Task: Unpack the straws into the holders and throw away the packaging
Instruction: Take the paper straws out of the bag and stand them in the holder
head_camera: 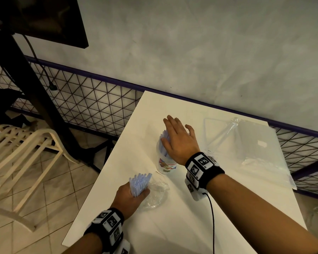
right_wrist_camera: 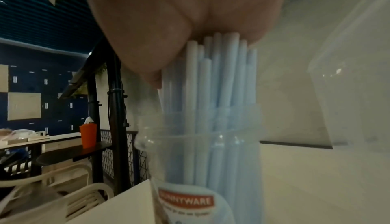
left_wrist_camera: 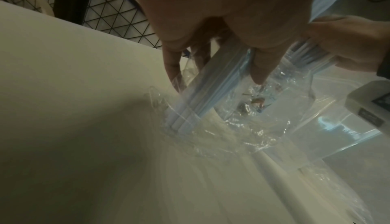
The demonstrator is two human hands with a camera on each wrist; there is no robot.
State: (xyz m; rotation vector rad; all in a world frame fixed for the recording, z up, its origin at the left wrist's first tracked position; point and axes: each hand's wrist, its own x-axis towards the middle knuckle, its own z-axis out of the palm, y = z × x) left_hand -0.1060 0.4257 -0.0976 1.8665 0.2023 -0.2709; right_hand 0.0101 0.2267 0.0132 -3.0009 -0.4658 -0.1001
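Pressing flat, right hand (head_camera: 179, 138) is tamping straws (right_wrist_camera: 215, 104) into the holder (head_camera: 166, 163) | left hand (head_camera: 130, 197) is gripping 1 remaining bundle (head_camera: 140, 183), wrapper (head_camera: 157, 194) bunching on table (head_camera: 191, 226) | next: likely loading that bundle, binning packaging (head_camera: 250, 149).

Grey wall (head_camera: 209, 43), tiled floor (head_camera: 50, 180)

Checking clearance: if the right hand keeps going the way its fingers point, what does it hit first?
Beyond the right hand, flat on the straws in the clear holder, only bare white table shows; the grey wall probably comes first, though depth is unclear.
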